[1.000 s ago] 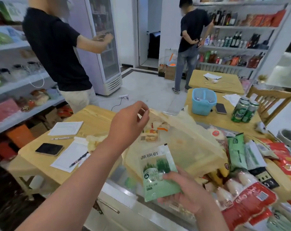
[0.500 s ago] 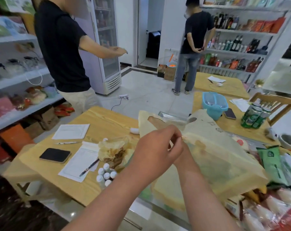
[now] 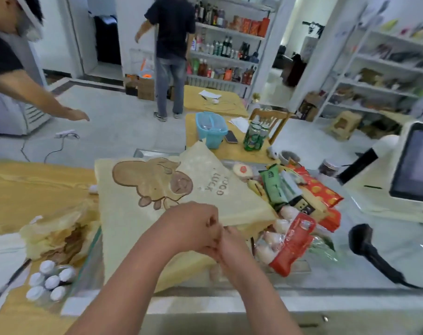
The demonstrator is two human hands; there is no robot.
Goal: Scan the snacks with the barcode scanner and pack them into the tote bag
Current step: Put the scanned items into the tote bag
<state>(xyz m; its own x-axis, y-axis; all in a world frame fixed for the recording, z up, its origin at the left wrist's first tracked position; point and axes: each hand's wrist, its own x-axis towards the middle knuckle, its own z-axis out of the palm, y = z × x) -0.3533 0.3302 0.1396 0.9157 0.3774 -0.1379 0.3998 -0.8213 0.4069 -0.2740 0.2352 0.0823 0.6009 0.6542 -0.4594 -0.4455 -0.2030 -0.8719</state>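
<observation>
The beige tote bag (image 3: 229, 197), printed with a brown bear and "GOOD LUCK", lies flat on the glass counter (image 3: 350, 272). My left hand (image 3: 193, 228) is curled on the bag's near edge. My right hand (image 3: 232, 245) presses against it from the right, its fingertips hidden. To the right of the bag lies a pile of snacks: a red packet of sausages (image 3: 290, 240), a green packet (image 3: 273, 187) and a red-orange packet (image 3: 321, 189). The black barcode scanner (image 3: 365, 245) lies on the counter at the far right, untouched.
A till screen (image 3: 416, 163) stands at the right edge. Left of the bag are a crumpled plastic bag (image 3: 58, 233) and several small white bottles (image 3: 48, 279). Behind are a blue basket (image 3: 211, 129) and green cans (image 3: 254, 136). One person's arm (image 3: 36, 93) reaches in at left; another person (image 3: 171, 56) stands by the shelves.
The green packet my right hand held is out of sight. The bag, held up open before, now lies flat with its printed side up, and both hands have come together at its near edge.
</observation>
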